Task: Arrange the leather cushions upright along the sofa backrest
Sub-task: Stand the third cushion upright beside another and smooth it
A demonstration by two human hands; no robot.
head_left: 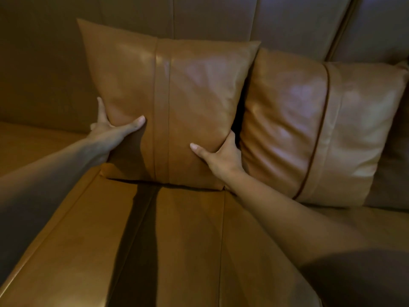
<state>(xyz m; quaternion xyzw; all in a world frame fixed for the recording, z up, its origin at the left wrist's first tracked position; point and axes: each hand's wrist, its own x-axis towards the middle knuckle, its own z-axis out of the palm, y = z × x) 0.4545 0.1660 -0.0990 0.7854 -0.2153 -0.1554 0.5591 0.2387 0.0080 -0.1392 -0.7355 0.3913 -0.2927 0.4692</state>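
Cushion (168,103) upright against sofa backrest (212,16), left hand (106,127) and right hand (219,156) clamped on its lower side edges; looks soft, light, slick leather.

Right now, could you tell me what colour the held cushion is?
Tan-brown leather cushion with a vertical centre band, seen in the head view.

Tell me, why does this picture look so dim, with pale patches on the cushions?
Head view: low warm light; pale sheen on the right cushion and the held cushion; arm shadows streak the sofa seat; wide lens bends the edges; slightly soft throughout.
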